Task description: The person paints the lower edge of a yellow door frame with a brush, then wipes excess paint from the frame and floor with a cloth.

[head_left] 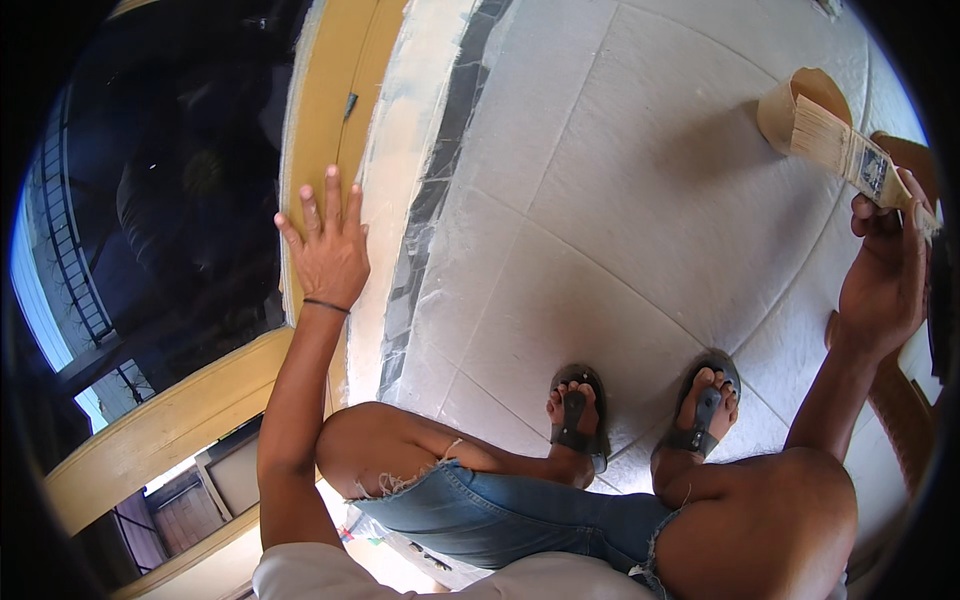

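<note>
the left hand (332,262) is found laid palm-down on the yellow frame (345,60), close to its right edge; its fingers are released and spread, with nothing grasped. by the right hand (880,285) a paintbrush (866,168) is held, the fingers being closed about its handle near the right edge of the floor (600,200). the bristles are directed up and to the left, and the rim of a pale cup (775,118) is overlapped by them in this view; whether the cup is touched cannot be told. the cup appears to be stood on the floor, toward its upper right corner. its contents are not shown

along the right edge of the frame a pale strip (405,110) is noted, bordered on its outer side by a dark band (410,240). on progress, the work is judged to be part done: the yellow frame is seen covered, while the pale strip is streaked white and cream, with ragged margins, and pale smears are visible along the near edge of the dark band. an even coat on the strip and tidier edges are judged to be outstanding. whether the brush is loaded, or the coating wet, cannot be established
</note>
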`<state>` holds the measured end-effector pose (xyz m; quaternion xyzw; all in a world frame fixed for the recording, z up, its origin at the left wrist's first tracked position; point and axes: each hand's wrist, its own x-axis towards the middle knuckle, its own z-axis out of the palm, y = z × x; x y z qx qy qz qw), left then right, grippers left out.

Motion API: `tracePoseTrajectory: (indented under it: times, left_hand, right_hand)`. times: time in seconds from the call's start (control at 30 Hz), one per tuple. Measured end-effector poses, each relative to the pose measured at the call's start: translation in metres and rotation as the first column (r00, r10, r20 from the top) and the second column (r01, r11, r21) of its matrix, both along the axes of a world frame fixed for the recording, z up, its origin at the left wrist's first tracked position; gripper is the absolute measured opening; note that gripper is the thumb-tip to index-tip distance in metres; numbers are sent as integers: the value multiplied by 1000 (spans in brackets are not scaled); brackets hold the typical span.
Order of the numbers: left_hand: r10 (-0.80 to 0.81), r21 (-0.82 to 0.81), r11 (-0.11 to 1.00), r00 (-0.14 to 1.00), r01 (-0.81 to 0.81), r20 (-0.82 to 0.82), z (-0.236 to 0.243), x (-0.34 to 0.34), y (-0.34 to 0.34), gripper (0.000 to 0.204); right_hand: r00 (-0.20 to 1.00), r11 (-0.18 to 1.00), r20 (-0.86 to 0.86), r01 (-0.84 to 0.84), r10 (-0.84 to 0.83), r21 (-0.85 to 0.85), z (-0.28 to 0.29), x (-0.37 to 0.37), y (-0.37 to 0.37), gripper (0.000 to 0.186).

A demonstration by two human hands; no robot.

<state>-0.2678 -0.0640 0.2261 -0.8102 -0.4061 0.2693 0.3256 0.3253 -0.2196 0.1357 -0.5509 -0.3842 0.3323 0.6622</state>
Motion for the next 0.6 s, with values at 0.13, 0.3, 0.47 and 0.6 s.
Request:
tracePoseTrajectory:
  times: [0.13, 0.3, 0.47, 0.6]
  left_hand:
    - [-17, -17, 1000, 1000, 17, 27, 5, -3, -2, 60]
    - [-5, 3, 1000, 1000, 5, -15, 3, 1, 4, 62]
    - [-27, -72, 997, 998, 31, 59, 11, 9, 2, 62]
    - [-159, 84, 986, 974, 146, 165, 25, 36, 22, 61]
  right_hand:
    - [996, 999, 77, 42, -43, 7, -10, 6, -6, 47]
    - [999, 1000, 41, 13, -12, -24, -1, -2, -3, 50]
    - [1000, 996, -6, -18, 18, -88, -1, 0, 0, 51]
    - [996, 999, -81, -34, 34, 0, 7, -15, 5, 50]
